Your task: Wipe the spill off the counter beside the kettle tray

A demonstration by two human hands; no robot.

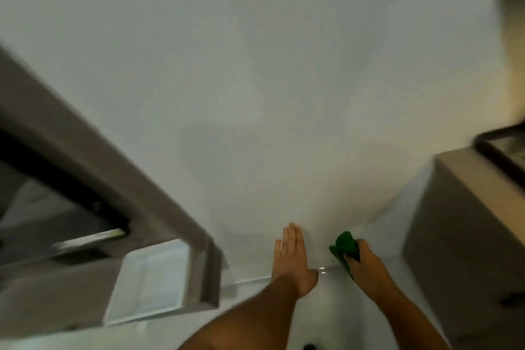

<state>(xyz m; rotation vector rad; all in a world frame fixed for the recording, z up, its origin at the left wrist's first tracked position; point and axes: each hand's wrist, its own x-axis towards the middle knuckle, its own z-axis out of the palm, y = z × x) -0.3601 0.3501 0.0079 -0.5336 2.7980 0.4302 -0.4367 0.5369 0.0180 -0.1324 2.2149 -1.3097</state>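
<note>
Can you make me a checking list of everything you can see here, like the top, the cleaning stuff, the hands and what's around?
Surface: pale white counter, small shiny wet glint between the hands.
Job's things: crumpled green cloth; kettle tray not identifiable.
Clutter: shallow white rectangular tray at left.
Grippers: left hand open, flat against the plain white wall; right hand gripping the cloth.
Cables: nothing seen.
Surroundings: blurred grey-brown frame left, beige cabinet right.
</note>
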